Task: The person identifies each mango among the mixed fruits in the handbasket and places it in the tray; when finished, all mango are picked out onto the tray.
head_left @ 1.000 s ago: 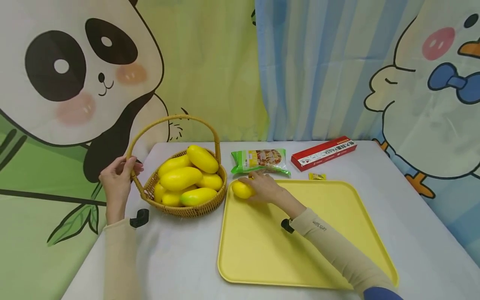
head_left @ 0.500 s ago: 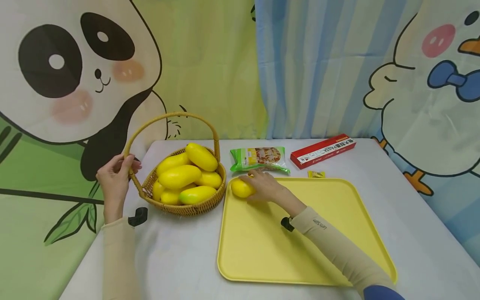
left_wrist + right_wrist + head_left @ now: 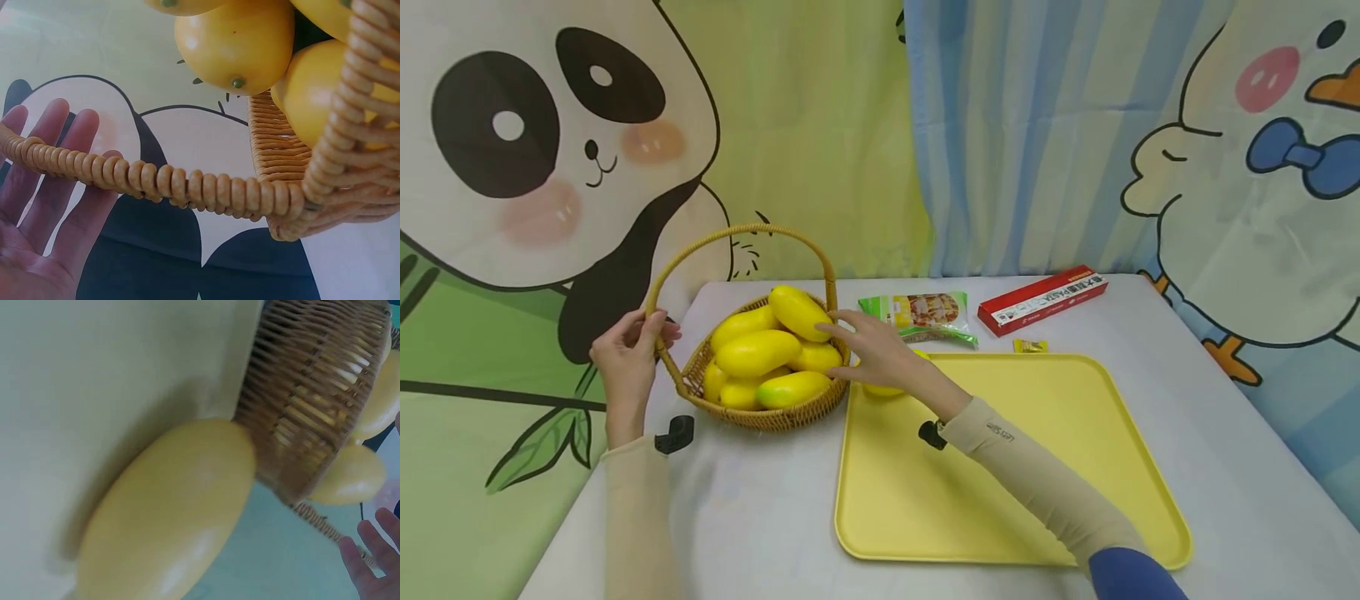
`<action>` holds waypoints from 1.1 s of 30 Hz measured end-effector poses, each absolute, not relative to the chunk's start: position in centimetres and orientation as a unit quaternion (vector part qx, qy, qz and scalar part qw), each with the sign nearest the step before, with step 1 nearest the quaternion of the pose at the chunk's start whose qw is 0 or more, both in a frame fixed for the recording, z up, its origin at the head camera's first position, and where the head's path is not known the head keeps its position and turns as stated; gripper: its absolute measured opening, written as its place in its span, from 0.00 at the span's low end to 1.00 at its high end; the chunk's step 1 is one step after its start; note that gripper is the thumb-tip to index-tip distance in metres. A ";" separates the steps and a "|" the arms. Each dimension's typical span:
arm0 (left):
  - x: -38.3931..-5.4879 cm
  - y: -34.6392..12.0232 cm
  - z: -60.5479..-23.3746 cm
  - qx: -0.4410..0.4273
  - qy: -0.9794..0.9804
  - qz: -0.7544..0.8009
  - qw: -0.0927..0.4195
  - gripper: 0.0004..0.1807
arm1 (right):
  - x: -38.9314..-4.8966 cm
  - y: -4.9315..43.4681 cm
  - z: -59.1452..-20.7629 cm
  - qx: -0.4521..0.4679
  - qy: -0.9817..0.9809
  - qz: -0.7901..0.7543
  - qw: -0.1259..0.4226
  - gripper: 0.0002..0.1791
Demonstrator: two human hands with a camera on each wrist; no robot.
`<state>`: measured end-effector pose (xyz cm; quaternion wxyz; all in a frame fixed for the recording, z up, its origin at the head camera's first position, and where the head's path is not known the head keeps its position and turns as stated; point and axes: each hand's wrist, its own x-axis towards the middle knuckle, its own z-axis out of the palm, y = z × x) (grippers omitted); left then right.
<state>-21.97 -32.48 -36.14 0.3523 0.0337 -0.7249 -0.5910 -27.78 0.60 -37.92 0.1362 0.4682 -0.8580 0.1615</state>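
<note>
A wicker basket [image 3: 782, 421] with several yellow mangoes [image 3: 758, 353] piled in it stands left of the tray. My left hand [image 3: 628, 350] holds the side of its arched handle. In the left wrist view, the last fingers lie straight behind the wound handle [image 3: 162, 180], while the thumb is out of frame. Fingers spread, my right hand [image 3: 880, 346] reaches over the basket's right rim, and its fingertips overlap the right-hand mangoes. Under that hand, one mango [image 3: 175, 512] rests on the yellow tray [image 3: 970, 500] at its far left corner, partly hidden in the head view.
Behind the tray lie a green food packet [image 3: 925, 312], a red pasta box [image 3: 1042, 300] and a small yellow wrapped sachet [image 3: 1030, 346]. All stand on a white-covered table [image 3: 752, 508]. Printed curtains [image 3: 1022, 142] hang behind the far edge.
My right hand has let go of the mango at the tray's corner and moved left to the basket's rim. The left hand stays at the handle. The head view has shifted slightly.
</note>
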 end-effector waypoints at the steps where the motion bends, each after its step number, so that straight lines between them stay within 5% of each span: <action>1: -21.9 -32.5 -36.1 0.035 -0.725 -0.591 0.353 0.12 | -27.8 -0.1 -37.8 0.473 -0.854 0.166 0.135 0.37; 20: -21.9 -32.6 -36.2 0.037 -0.726 -0.591 0.348 0.11 | -27.7 -8.5 -37.3 0.487 -0.862 0.118 0.074 0.45; 33: -22.0 -32.6 -36.2 0.045 -0.741 -0.572 0.350 0.12 | -27.3 -10.9 -37.4 0.483 -0.872 0.034 0.070 0.40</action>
